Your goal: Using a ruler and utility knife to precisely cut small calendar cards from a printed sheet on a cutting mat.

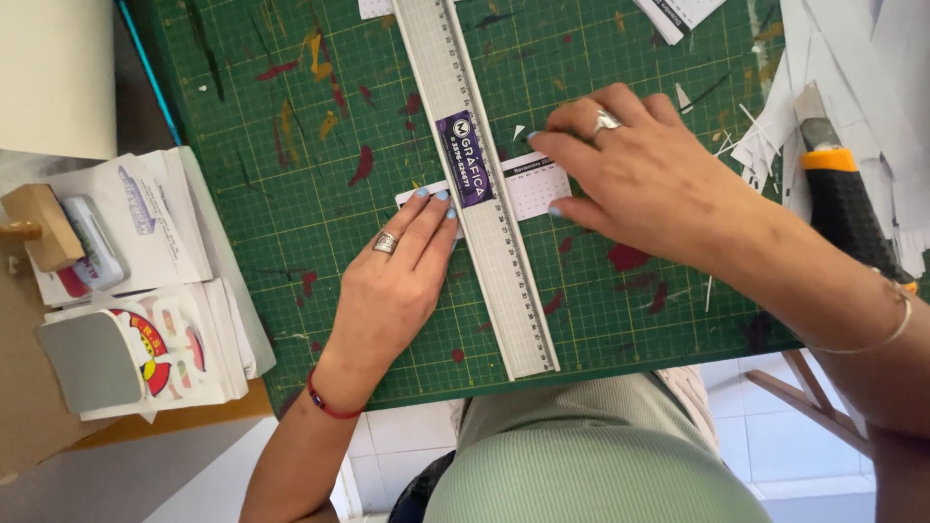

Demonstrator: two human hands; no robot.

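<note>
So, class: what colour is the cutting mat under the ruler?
Green with a pale grid, paint-stained: the cutting mat, head view.

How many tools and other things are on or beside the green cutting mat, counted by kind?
Metal ruler: 1
Utility knife: 1
Small calendar card under the ruler: 1
Wooden stamp: 1
Stacks of printed cards: 2
Total: 6

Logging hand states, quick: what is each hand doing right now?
Left hand: open, fingertips pressing the metal ruler and small calendar card.
Right hand: open, fingers flat on the card, holding nothing.
</note>
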